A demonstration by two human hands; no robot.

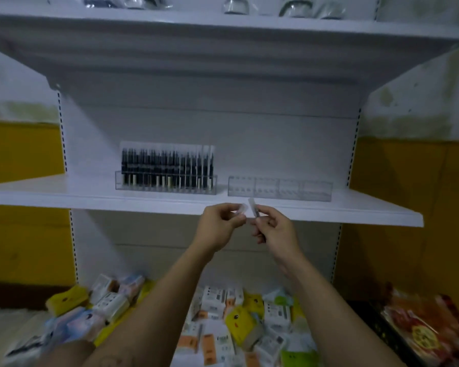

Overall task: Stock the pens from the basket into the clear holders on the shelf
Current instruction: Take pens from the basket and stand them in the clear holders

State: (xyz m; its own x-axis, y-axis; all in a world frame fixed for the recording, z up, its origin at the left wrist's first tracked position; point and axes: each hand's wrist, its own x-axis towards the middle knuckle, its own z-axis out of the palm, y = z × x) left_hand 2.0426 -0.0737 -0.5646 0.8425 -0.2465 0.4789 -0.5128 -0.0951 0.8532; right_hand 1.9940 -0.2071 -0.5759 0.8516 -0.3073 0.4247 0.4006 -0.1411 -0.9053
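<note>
Head view, nearest stuff first: a jumble of small packets (223,311) down low, yellow cartoon-face ones mixed with white barcoded boxes, plus a dark crate (382,332) of red wrappers off to the right. No basket clearly picked out in any of that.

Further out, both forearms reaching up to the front lip of the shelf (64,193). Left hand (219,225) pinching a small pale bit (240,209) between thumb and fingertips, maybe a cap or a scrap of wrapper, too blurry to call. Right hand (273,230) curled around a pen (253,209), pale end poking up past the fingers, dark body mostly hidden in the fist. Pen and pale bit just beside each other, touching or not, hard to say.

Beyond the hands, two clear holders sitting on the shelf: left holder (166,181) packed with upright dark pens (154,165), right holder (280,188) showing no pens at all. Way up, a top shelf (223,25) with shiny wrapped things, too cut off to identify.

Reads as mid-stocking: one pen in hand, apparently being unwrapped or uncapped, not yet slotted. Next move, best guess: lift the right hand over the shelf lip, tip the pen upright, drop it into a slot of the right holder. Calls for steady aim, given narrow-looking slots and see-through walls in dim light.
</note>
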